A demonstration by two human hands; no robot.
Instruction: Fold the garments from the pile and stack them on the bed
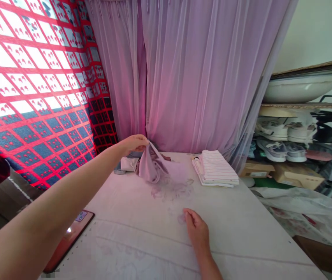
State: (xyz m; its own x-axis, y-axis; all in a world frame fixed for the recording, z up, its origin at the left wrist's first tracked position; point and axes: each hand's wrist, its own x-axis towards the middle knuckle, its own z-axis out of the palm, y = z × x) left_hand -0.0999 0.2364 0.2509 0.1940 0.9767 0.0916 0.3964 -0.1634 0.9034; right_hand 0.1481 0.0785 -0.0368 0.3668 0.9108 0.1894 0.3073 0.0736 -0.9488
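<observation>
My left hand reaches to the far side of the white bed sheet and pinches the top of a small mauve garment. The garment hangs crumpled from my fingers, its lower edge touching the sheet. My right hand rests on the sheet nearer to me with its fingers curled loosely; nothing shows in it. A folded stack of white striped cloth lies to the right of the garment. A small pile of pale clothing sits behind my left hand.
A phone in a reddish case lies at the sheet's left edge. Sheer pink curtains hang behind the bed. A red patterned curtain covers the left. Shelves with shoes and cardboard boxes stand at the right.
</observation>
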